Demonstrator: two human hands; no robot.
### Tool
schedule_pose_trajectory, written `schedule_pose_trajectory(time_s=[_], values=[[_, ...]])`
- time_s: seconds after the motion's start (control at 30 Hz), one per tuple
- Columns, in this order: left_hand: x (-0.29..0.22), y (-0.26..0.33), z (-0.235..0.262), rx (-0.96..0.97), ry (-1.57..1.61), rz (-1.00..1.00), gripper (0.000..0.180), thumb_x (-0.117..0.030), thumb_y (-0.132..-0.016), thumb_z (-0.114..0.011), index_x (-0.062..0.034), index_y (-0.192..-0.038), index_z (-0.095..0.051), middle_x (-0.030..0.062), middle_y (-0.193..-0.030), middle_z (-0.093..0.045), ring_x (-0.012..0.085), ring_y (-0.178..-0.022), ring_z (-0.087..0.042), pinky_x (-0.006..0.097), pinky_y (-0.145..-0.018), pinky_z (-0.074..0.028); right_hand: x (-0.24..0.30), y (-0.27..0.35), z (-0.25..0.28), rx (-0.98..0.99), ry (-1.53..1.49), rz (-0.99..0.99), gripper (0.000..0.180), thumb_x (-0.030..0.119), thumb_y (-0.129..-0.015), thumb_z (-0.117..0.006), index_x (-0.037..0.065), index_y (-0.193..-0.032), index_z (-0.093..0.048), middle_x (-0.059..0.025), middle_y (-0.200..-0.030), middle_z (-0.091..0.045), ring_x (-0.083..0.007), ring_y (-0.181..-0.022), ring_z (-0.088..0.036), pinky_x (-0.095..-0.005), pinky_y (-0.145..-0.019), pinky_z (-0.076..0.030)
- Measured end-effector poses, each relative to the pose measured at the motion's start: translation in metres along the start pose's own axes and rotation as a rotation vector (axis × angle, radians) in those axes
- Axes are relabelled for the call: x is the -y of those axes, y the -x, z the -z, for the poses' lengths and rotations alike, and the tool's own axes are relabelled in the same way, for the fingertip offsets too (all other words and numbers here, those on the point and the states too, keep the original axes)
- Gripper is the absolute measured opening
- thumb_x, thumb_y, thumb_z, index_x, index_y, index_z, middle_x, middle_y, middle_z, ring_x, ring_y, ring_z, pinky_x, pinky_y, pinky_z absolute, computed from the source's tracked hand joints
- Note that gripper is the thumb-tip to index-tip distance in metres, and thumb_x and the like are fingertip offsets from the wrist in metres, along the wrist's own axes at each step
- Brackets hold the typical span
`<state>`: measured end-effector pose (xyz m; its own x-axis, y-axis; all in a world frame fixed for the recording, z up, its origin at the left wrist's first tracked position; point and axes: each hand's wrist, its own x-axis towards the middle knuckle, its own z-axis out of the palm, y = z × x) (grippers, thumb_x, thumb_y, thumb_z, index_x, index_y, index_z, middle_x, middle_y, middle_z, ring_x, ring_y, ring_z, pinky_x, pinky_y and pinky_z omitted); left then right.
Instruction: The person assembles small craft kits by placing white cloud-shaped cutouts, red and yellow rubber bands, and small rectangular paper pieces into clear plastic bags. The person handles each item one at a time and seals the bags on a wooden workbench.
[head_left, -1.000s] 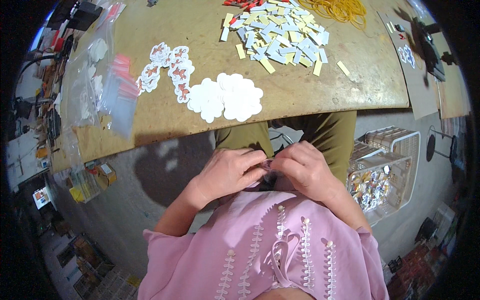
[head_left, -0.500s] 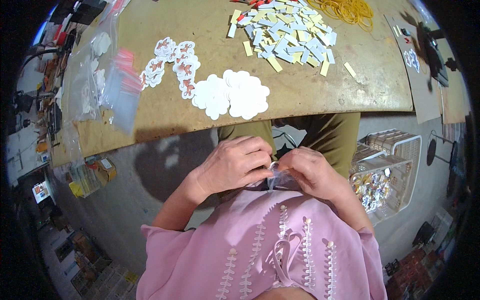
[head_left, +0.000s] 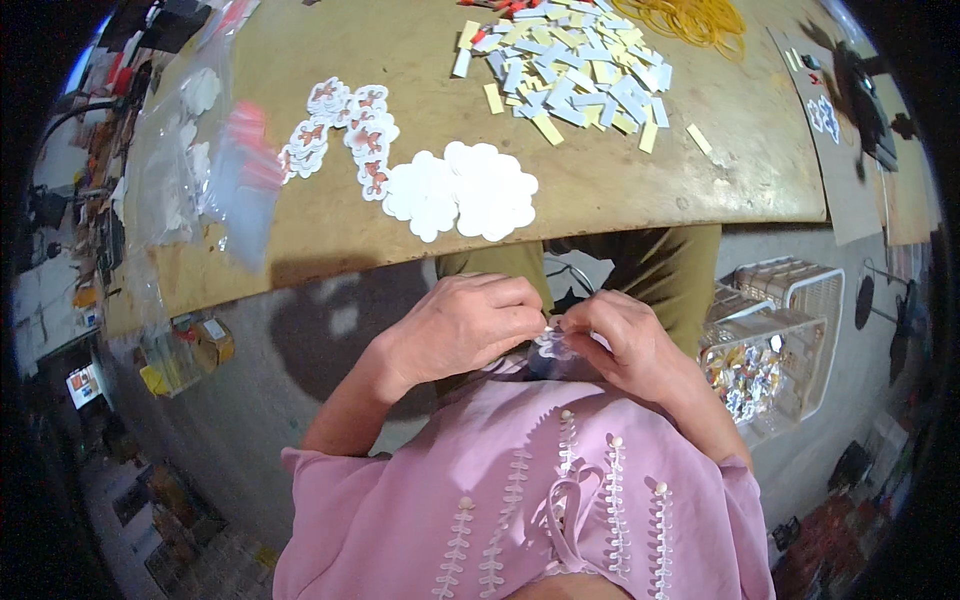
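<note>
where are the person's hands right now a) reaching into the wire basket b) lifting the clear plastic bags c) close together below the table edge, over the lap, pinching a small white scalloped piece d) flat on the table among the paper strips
c: the left hand and right hand meet below the table edge, holding a small white scalloped piece between them, well away from the paper strips, basket and bags.

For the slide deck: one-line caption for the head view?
Both hands, left hand and right hand, pinch a small scalloped cutout below a wooden table.
</note>
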<state>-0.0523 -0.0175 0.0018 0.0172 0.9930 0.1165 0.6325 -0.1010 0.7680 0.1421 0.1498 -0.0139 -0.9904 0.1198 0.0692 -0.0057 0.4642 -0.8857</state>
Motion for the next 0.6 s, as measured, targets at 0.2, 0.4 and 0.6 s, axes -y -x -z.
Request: schedule_pose_trajectory(time_s=[0.2, 0.4, 0.6], values=[[-0.007, -0.004, 0.002, -0.073, -0.143, -0.088, 0.014, -0.008, -0.081, -0.072, -0.0088, -0.094, -0.069, 0.0037, -0.094, -0.067, 0.0241, -0.083, -0.068, 0.037, -0.072, -0.055, 0.011, -0.001, 0.007, -0.024, 0.027, -0.057, 0.026, 0.003, -0.084, -0.078, 0.003, -0.103, -0.06, -0.0141, -0.087, -0.068, -0.036, -0.081, -0.067, -0.0443, -0.072, -0.054], [-0.017, -0.001, 0.005, -0.059, -0.259, -0.123, 0.016, -0.01, -0.08, -0.075, -0.0083, -0.096, -0.071, 0.0037, -0.096, -0.068, 0.0218, -0.083, -0.068, 0.035, -0.071, -0.055, 0.008, -0.007, 0.008, 0.095, 0.098, 0.055, 0.018, 0.001, -0.077, -0.077, 0.004, -0.094, -0.071, -0.0114, -0.088, -0.068, -0.0327, -0.086, -0.067, -0.0421, -0.076, -0.054], [-0.002, 0.024, 0.047, -0.587, -0.568, 0.223, 0.048, -0.002, -0.076, -0.086, -0.0086, -0.12, -0.07, 0.0125, -0.116, -0.072, 0.0319, -0.11, -0.068, 0.042, -0.095, -0.055, 0.007, -0.002, 0.009, 0.047, 0.134, 0.023, 0.018, 0.002, -0.078, -0.076, 0.004, -0.096, -0.071, -0.0109, -0.095, -0.067, -0.0327, -0.087, -0.067, -0.0414, -0.077, -0.055]])
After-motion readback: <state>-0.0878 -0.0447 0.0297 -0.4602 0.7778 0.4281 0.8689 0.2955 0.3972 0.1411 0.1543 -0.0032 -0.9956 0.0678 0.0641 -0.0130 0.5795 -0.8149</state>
